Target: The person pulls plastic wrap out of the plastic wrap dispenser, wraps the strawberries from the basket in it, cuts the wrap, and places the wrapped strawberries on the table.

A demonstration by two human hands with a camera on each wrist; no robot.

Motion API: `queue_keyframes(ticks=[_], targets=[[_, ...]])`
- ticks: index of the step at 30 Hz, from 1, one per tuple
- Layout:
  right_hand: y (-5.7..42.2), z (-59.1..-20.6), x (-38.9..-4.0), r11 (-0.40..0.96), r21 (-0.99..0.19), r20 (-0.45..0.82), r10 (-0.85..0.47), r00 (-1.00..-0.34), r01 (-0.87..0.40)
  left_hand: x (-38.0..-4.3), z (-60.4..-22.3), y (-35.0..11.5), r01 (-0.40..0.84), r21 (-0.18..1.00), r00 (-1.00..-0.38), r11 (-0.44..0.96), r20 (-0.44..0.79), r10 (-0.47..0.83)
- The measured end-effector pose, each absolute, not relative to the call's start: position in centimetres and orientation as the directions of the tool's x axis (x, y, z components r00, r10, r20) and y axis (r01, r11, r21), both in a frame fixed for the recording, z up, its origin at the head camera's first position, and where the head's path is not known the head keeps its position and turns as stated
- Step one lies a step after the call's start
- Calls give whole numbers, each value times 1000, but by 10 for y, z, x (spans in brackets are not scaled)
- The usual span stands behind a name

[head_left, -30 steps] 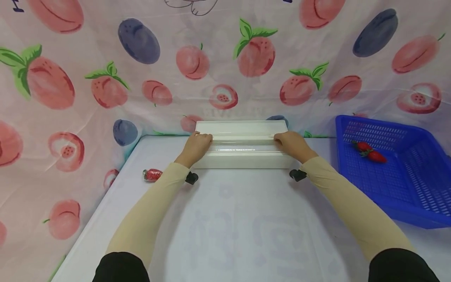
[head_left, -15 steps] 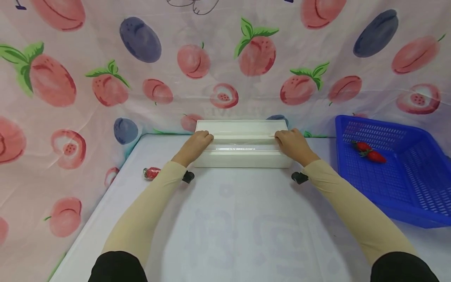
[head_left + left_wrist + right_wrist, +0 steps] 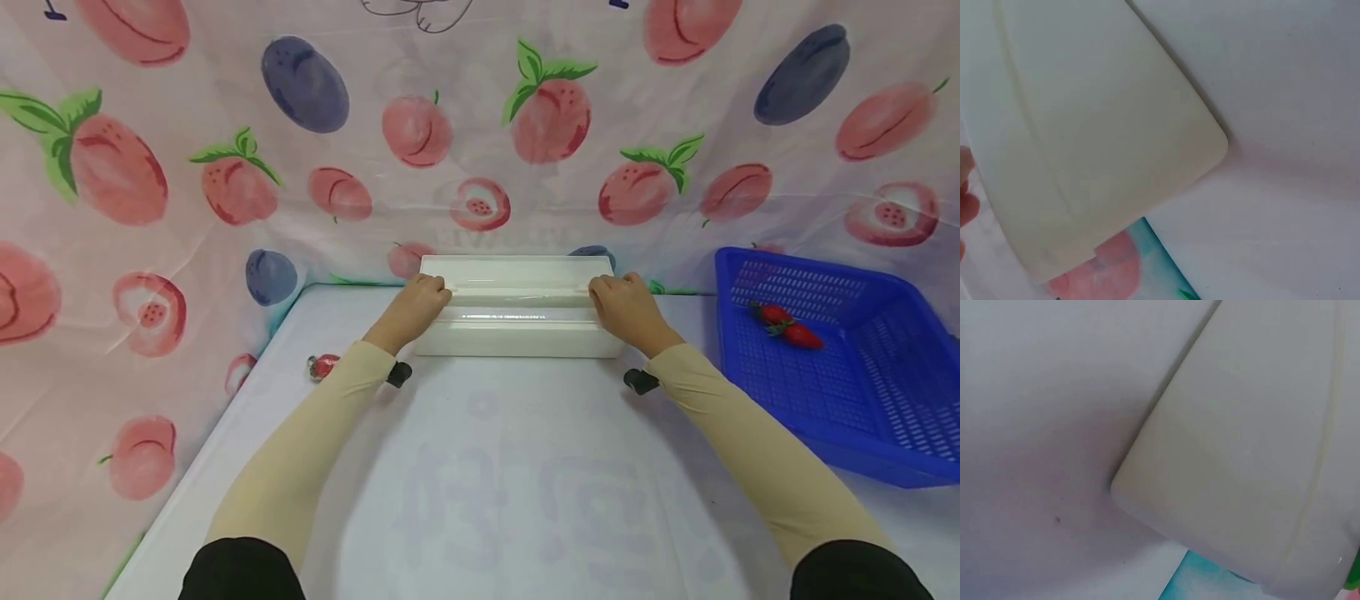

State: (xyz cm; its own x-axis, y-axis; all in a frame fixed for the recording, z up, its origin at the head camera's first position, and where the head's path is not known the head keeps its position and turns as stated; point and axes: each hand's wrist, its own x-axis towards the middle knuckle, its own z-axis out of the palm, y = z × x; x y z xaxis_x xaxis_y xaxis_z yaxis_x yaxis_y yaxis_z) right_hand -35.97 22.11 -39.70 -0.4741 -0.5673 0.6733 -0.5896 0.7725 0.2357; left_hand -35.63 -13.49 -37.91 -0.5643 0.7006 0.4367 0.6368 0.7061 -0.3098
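A long white cling film dispenser (image 3: 517,341) stands at the back of the table, its lid (image 3: 517,268) raised. Glossy clear film (image 3: 517,301) stretches across its middle. My left hand (image 3: 414,311) pinches the film at the left end with curled fingers. At the right end, my right hand (image 3: 630,312) pinches it likewise. The left wrist view is filled by the dispenser's smooth end wall (image 3: 1116,125), with a few fingertips (image 3: 967,206) at the left edge. In the right wrist view the opposite end wall (image 3: 1222,462) shows, and the hand itself is out of frame.
A blue plastic basket (image 3: 847,417) with red strawberries (image 3: 798,335) in it stands on the right. A red wrapped item (image 3: 322,367) lies left of the dispenser, partly behind the left sleeve. A fruit-print cloth (image 3: 480,125) hangs close behind the white tabletop (image 3: 517,467).
Both hands stay at the ends of the dispenser. The wrists have turned slightly outward, the left sleeve covering more of the red item. The dispenser keeps its place.
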Motion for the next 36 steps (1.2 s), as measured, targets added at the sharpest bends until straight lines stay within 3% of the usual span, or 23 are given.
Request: queue_keyframes(ticks=[6,15,23,36], targets=[[222,-396,-357,773,243,671,-570,-474,-586,-356,-384,-131,510,-369,-567,777,536,626],[226,-384,-354,754,184,686,-558,-467,-631,-358,-386,-132,453,-388,-472,803,660,585],[227,-367,-355,760,112,655,-541,-527,-641,-358,-378,-135,421,-391,-411,818,722,556],[228,-355,-351,735,118,694,-542,-474,-667,-358,-370,-135,420,-374,-335,827,784,523]])
